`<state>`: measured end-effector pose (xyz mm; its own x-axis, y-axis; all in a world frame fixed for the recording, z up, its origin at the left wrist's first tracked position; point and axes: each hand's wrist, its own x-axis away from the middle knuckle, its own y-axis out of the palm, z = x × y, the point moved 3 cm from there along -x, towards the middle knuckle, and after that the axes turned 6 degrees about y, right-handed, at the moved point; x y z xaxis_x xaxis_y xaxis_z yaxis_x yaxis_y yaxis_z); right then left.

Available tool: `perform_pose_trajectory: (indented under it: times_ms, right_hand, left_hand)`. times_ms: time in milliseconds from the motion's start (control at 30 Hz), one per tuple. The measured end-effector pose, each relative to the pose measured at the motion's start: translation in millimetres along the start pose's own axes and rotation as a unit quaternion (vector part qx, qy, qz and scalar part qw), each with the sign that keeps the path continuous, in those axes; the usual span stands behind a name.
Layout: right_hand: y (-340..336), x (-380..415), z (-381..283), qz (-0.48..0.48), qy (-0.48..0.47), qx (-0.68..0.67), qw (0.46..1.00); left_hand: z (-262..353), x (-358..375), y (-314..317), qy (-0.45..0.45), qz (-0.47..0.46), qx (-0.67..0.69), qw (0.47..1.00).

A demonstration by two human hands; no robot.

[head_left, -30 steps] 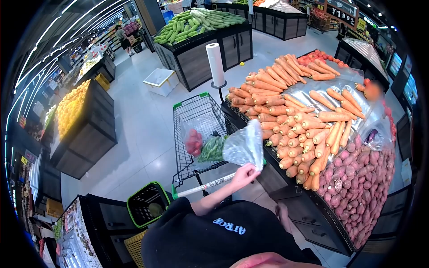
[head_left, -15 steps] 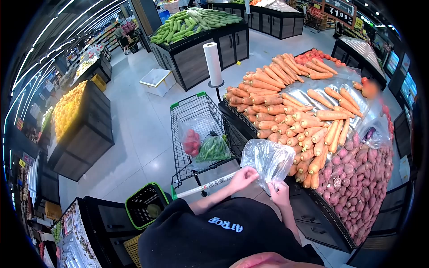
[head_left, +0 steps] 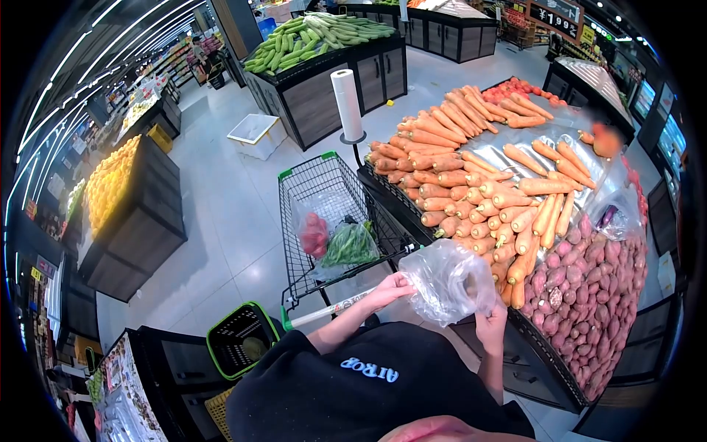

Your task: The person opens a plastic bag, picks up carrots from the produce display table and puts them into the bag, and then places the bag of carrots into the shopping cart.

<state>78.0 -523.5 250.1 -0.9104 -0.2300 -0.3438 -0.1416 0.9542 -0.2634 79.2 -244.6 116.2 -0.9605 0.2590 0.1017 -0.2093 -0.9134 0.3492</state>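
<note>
Bag (head_left: pixel 449 280) spread wider, hands (head_left: pixel 490 324) apart, carrots (head_left: pixel 471 184) beside

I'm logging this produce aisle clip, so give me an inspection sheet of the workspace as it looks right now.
Surface: produce stand, dark, with a foil-lined top.
Job's things: clear plastic bag, held open, looks empty.
Clutter: carrots piled beside sweet potatoes; roll of bags upright on a post.
Grippers: left hand and right hand both grip the bag's edges.
Cables: nothing seen.
Surroundings: shopping cart with bagged produce, green basket, cucumber stand, tiled floor.
</note>
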Motion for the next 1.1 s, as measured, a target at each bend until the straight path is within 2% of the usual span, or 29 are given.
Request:
perform_pose_trajectory:
  times_ms: [33, 67, 100, 167, 233, 267, 333, 400, 467, 533, 567, 600, 633, 667, 733, 767, 833, 867, 933, 967, 1000, 1067, 1100]
  right_hand:
    - [-2, -2, -3, 0.031, 0.018, -0.001, 0.999]
    - [-13, 4, 23, 0.035, 0.045, 0.006, 0.998]
    - [-24, 7, 44, 0.061, 0.085, -0.014, 0.994]
    - [-36, 6, 37, 0.105, 0.161, -0.073, 0.979]
    - [-46, 4, 32, 0.146, 0.159, -0.115, 0.97]
    - [-49, 4, 28, 0.157, 0.162, -0.142, 0.964]
    - [-53, 9, 36, 0.153, 0.163, -0.135, 0.965]
    - [-49, 14, 39, 0.126, 0.159, -0.125, 0.971]
    - [-37, 25, 63, 0.084, 0.166, -0.113, 0.976]
    - [-16, 29, 53, 0.034, 0.163, -0.029, 0.986]
    - [-4, 29, 49, 0.009, 0.198, 0.008, 0.98]
    - [6, 32, 49, -0.038, 0.213, 0.032, 0.976]
    - [14, 33, 49, -0.072, 0.197, 0.065, 0.976]
    - [21, 33, 48, -0.107, 0.18, 0.099, 0.973]
    - [28, 28, 36, -0.153, 0.176, 0.067, 0.97]
    - [30, 23, 20, -0.159, 0.189, 0.024, 0.969]
    - [34, 11, 2, -0.169, 0.081, -0.008, 0.982]
    - [36, 6, -6, -0.174, 0.026, -0.025, 0.984]
    - [41, 1, -19, -0.207, -0.009, -0.024, 0.978]
    - [45, 0, -21, -0.217, -0.034, -0.023, 0.975]
    - [47, -3, -24, -0.226, -0.06, -0.021, 0.972]
    - [45, -10, -32, -0.176, 0.009, 0.033, 0.984]
    - [41, -12, -33, -0.128, -0.026, 0.002, 0.991]
  left_hand:
    - [-6, -4, -5, -0.015, 0.013, -0.025, 1.0]
    - [-12, -9, -10, -0.03, 0.026, -0.049, 0.998]
    - [20, -4, 15, 0.022, 0.104, 0.068, 0.992]
    - [22, -11, -2, 0.06, 0.136, 0.077, 0.986]
    - [36, -8, -12, 0.081, 0.169, 0.093, 0.978]
    - [40, -11, -18, 0.119, 0.172, 0.104, 0.972]
    - [55, -10, -26, 0.148, 0.201, 0.075, 0.965]
    - [59, -12, -36, 0.155, 0.22, 0.118, 0.956]
    - [55, -12, -40, 0.126, 0.244, 0.183, 0.944]
    - [50, -12, -35, 0.119, 0.247, 0.017, 0.962]
    - [47, -12, -31, 0.114, 0.246, -0.067, 0.96]
    - [48, -10, -22, 0.099, 0.258, -0.209, 0.938]
    - [33, -6, -21, 0.124, 0.3, -0.468, 0.822]
    - [19, -3, -18, 0.139, 0.317, -0.688, 0.637]
    - [28, -1, 2, 0.095, 0.163, -0.562, 0.805]
    - [44, 6, 22, 0.069, 0.082, -0.484, 0.869]
    - [77, 23, 64, 0.016, -0.081, -0.303, 0.95]
    - [86, 31, 80, -0.011, -0.16, -0.204, 0.966]
    - [92, 32, 105, 0.049, -0.185, -0.154, 0.969]
    - [90, 31, 110, 0.084, -0.167, -0.191, 0.964]
    - [90, 30, 110, 0.089, -0.153, -0.158, 0.972]
    - [89, 25, 104, 0.098, -0.124, -0.091, 0.983]
    - [84, 21, 94, 0.094, -0.1, -0.117, 0.984]
